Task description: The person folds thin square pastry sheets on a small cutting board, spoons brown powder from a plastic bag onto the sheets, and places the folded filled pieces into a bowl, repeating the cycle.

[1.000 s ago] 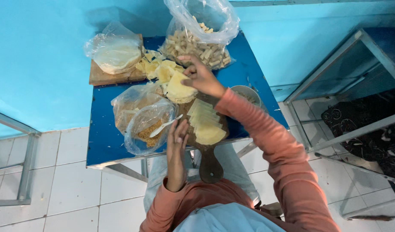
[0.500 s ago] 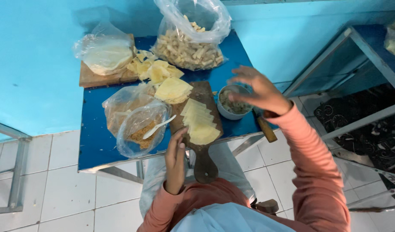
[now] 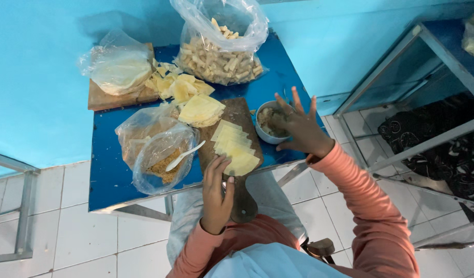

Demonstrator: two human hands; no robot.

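My left hand (image 3: 217, 191) rests on the near end of a brown wooden board (image 3: 236, 114), its fingertips touching a fan of pale yellow dough sheets (image 3: 235, 148). My right hand (image 3: 298, 126) hovers with fingers spread over a small white bowl (image 3: 261, 132) of brownish filling, fingertips dipping toward it. A second stack of yellow sheets (image 3: 201, 109) lies at the board's far end. Both sleeves are salmon pink.
The small blue table (image 3: 111, 177) also holds a clear bag of brown crumbs with a white spoon (image 3: 183, 155), a bagged pile on a wooden block (image 3: 117, 69), loose yellow sheets (image 3: 175, 86) and a big bag of pale sticks (image 3: 219, 56). A metal frame (image 3: 381, 77) stands at right.
My right hand went from the stack of sheets at the table's middle to the white bowl at right and now spreads over it. The left hand stayed on the board.
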